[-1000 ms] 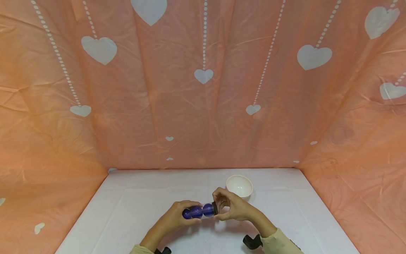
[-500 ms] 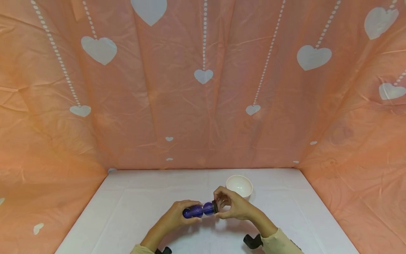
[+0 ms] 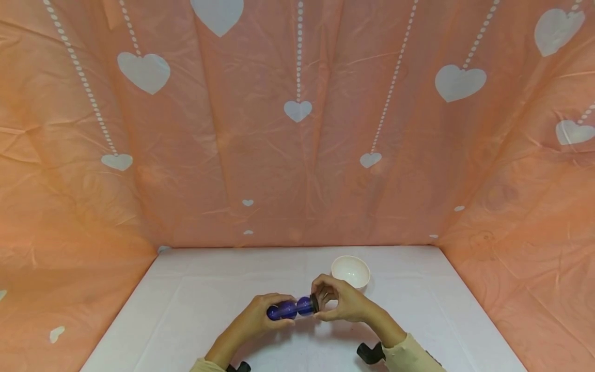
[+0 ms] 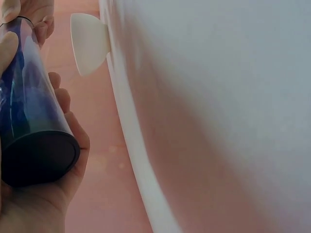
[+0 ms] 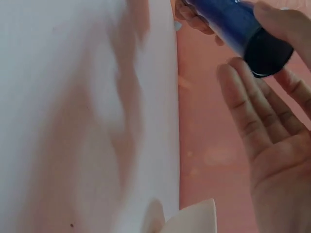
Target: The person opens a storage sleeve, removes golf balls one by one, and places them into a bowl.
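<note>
A clear tube with purple-blue balls inside and black ends is held sideways above the table, between both hands. My left hand grips its left part, thumb on the near side and fingers on the far side. In the left wrist view the palm lies under the black bottom end. My right hand pinches the black cap at the right end. The right wrist view shows the thumb against this cap, a finger partly hidden behind it, and the other fingers extended below.
A white bowl stands on the white-covered table, just beyond my right hand. Orange sheeting with white hearts rises at the back and both sides. Black wrist mounts show by the sleeves.
</note>
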The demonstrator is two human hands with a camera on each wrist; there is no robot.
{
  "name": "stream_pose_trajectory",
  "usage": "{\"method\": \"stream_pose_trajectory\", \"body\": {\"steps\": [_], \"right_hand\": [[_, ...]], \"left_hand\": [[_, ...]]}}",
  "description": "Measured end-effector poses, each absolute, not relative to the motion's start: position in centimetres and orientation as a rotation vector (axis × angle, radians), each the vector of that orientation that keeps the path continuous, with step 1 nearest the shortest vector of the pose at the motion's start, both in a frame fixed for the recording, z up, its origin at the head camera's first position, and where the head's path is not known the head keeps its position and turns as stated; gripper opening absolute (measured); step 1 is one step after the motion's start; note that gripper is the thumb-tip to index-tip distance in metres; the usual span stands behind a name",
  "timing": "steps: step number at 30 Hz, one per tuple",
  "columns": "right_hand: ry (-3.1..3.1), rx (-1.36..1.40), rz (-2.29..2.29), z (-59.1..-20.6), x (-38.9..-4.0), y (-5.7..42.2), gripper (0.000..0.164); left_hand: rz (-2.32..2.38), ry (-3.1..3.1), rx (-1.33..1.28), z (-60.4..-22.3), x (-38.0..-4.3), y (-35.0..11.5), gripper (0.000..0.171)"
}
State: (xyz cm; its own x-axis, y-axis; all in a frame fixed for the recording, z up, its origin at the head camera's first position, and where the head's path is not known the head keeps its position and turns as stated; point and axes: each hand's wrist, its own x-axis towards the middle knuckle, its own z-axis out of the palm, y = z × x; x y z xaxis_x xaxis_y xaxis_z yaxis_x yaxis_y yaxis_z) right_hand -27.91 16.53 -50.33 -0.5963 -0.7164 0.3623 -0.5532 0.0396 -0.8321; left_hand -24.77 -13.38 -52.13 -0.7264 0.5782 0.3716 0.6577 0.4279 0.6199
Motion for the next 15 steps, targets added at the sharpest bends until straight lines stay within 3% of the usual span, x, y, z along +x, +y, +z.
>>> {"method": "stream_pose_trajectory", "body": {"steps": [15], "right_hand": [[2.233, -1.332, -1.646, -50.6, -27.67, 16.4, 0.047]], "left_hand": [[-1.176, -2.543, -1.07, -52.22, -24.87, -13.28, 0.046]]}}
